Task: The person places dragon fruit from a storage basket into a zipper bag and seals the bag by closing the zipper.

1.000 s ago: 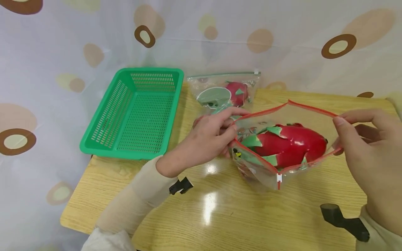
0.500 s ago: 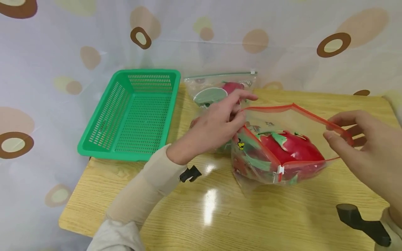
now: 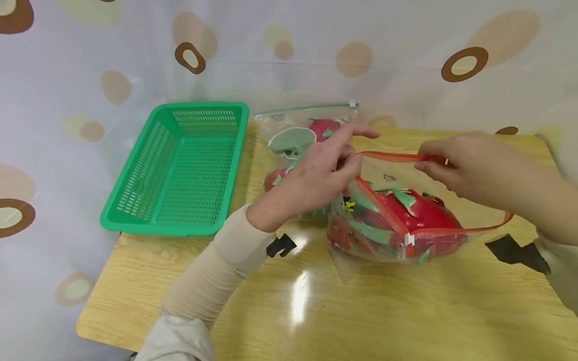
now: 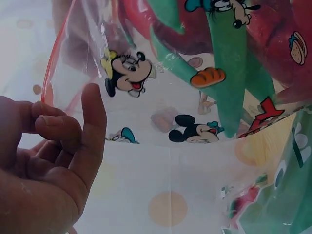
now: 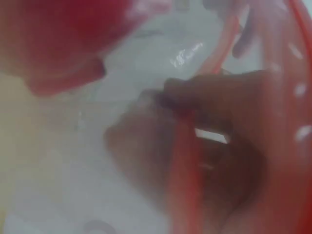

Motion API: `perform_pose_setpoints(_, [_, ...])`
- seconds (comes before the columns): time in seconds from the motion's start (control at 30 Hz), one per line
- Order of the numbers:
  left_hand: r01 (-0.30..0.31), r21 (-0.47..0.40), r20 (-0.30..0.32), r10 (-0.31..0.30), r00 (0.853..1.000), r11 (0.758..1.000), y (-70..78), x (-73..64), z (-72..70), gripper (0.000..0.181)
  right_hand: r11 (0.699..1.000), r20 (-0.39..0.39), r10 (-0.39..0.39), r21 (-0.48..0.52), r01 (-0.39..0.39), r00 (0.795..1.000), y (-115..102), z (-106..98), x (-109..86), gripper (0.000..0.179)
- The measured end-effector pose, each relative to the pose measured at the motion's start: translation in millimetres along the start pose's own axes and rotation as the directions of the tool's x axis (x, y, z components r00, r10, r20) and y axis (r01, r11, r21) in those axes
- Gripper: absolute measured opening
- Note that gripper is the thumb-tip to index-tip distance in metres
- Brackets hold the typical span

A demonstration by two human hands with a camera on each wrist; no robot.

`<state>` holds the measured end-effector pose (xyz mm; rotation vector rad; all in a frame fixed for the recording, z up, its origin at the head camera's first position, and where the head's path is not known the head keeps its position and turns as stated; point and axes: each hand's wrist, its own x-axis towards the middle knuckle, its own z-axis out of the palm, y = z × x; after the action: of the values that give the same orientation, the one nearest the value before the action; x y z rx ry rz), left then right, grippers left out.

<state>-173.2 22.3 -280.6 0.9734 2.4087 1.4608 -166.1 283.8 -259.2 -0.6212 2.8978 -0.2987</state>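
Observation:
A clear cartoon-printed slider bag (image 3: 356,235) with a red zip stands wide-mouthed at the table's right half, holding a red dragon fruit (image 3: 435,215) with green scales. My left hand (image 3: 313,173) pinches its left rim between thumb and curled fingers, one finger pointing out. With thumb and fingertips my right hand (image 3: 474,168) pinches the far stretch of the red zip strip (image 3: 393,157). The white slider (image 3: 409,239) sits at the near corner of the mouth. In the right wrist view, the blurred strip (image 5: 185,190) passes between my fingers.
A green plastic basket (image 3: 164,229) with slotted walls stands left on the wooden table (image 3: 253,316). Behind my left hand lies another clear bag (image 3: 271,125) with a green zip and red fruit inside. A patterned curtain (image 3: 280,85) hangs behind the table.
My right hand has left the bag's right end and moved left to the far rim. The bag has settled lower, its mouth tipping. My left hand keeps its pinch; its pointing finger has lifted off.

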Motion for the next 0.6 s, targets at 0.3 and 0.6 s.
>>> perform_pose_setpoints(0.3, [-0.115, 0.148, -0.153, 0.138, 0.978, 0.982, 3.2, -21.3, 23.6, 0.047, 0.996, -0.221, 0.082, 0.043, -0.074, 0.972, -1.3, -0.7, -9.5, 0.028])
perform_pose_setpoints(0.6, [-0.369, 0.666, 0.055, 0.451, 0.891, 0.648, 20.2, -73.9, 121.6, 0.058, 0.984, -0.177, 0.175, 0.064, -0.166, 0.969, -1.3, 3.4, -2.8, 0.033])
